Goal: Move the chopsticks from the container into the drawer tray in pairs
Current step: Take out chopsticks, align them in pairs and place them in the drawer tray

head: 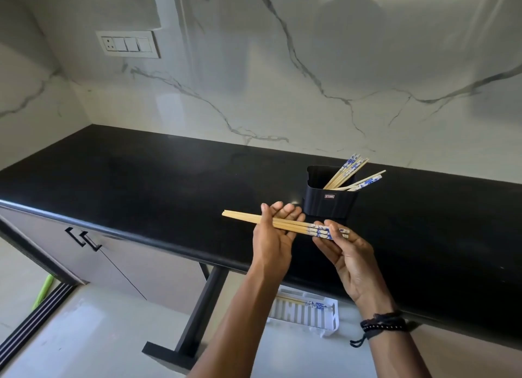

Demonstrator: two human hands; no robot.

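Observation:
A pair of wooden chopsticks with blue-and-white patterned ends lies level above the black countertop, held by both hands. My left hand grips the plain wooden part. My right hand pinches the patterned ends. Just behind them a black container stands on the counter with several more chopsticks leaning out to the right. Below the counter edge, an open drawer holds a white tray with chopsticks lying in it.
A marble backsplash with a switch plate rises behind the counter. Grey cabinet doors with black handles sit below on the left. The drawer's black front juts out beneath my left forearm. A green object lies on the floor.

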